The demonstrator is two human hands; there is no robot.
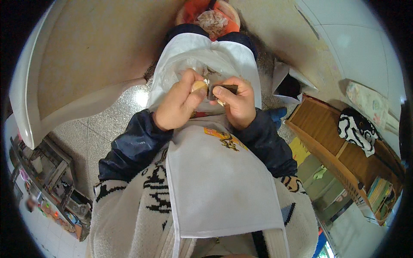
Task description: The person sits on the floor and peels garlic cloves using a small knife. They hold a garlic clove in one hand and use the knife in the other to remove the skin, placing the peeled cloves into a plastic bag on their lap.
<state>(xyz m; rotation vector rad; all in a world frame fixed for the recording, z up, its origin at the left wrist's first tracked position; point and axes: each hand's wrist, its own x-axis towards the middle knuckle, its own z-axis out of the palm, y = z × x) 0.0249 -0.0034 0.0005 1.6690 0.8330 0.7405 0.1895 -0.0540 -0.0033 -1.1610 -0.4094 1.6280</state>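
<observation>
My left hand (pixel 177 102) grips a small, rounded, pale yellow piece (pixel 199 85), perhaps peeled produce, between thumb and fingers. In my right hand (pixel 239 101) is a dark, flat, blade-like tool (pixel 228 89), held under the thumb. The tool's near end almost meets the yellow piece; whether they touch cannot be made out. Some pale scraps show around the fingers. Under both hands, a clear plastic bag (pixel 180 66) lies spread over my lap on a white apron (pixel 222 187), with small dark bits inside it.
Beyond my knees stands a bin (pixel 233 11) with an orange liner and pale waste. A wooden cabinet (pixel 317 114) on the right holds a black-and-white cloth (pixel 356 130) and a basket of books (pixel 380 196). An open box (pixel 288 84) sits nearby. Large curved furniture (pixel 93 48) rises at left.
</observation>
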